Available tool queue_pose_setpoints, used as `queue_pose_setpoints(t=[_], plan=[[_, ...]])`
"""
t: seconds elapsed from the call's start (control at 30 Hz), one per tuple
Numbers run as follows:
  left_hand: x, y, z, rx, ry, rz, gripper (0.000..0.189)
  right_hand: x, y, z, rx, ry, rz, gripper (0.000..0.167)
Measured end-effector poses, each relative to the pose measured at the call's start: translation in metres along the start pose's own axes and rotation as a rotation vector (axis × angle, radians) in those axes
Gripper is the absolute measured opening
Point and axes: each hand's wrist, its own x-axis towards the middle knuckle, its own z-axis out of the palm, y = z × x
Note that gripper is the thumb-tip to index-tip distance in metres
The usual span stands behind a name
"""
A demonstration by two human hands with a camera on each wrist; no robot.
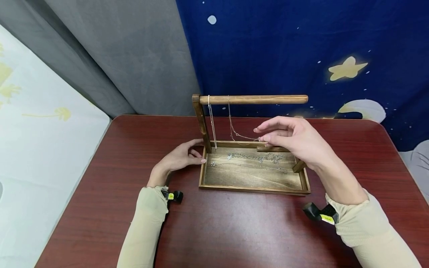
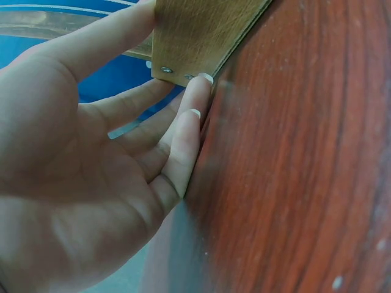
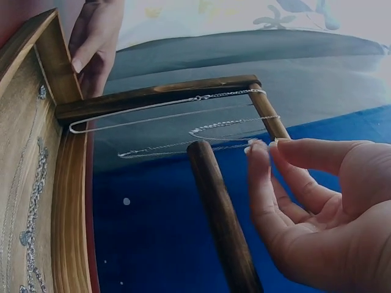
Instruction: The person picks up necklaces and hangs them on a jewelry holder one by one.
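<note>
A wooden jewelry stand has a tray, a left post and a high bar. My left hand rests at the tray's left end, its thumb and fingers touching the wall around the rear corner. My right hand pinches the end of a thin chain necklace between thumb and forefinger; the necklace loops over the high bar and is drawn out to the right. Closer to the post, a silver necklace hangs straight down from the same bar.
Several silver necklaces lie stretched out on the tray floor. A lower, shorter bar juts left from a right post, beneath my right hand. The stand sits on a reddish-brown table, with a blue curtain behind.
</note>
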Motion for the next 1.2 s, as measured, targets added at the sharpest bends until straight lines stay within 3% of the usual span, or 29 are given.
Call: queue_pose_setpoints(t=[0.77, 1.2], plan=[[0.0, 0.001, 0.0, 0.0, 0.006, -0.004, 0.079, -0.019, 0.007, -0.002, -0.209, 0.101, -0.013, 0.023], [0.0, 0.001, 0.001, 0.003, 0.005, -0.002, 0.079, -0.039, 0.014, -0.009, -0.201, 0.098, -0.003, 0.021]])
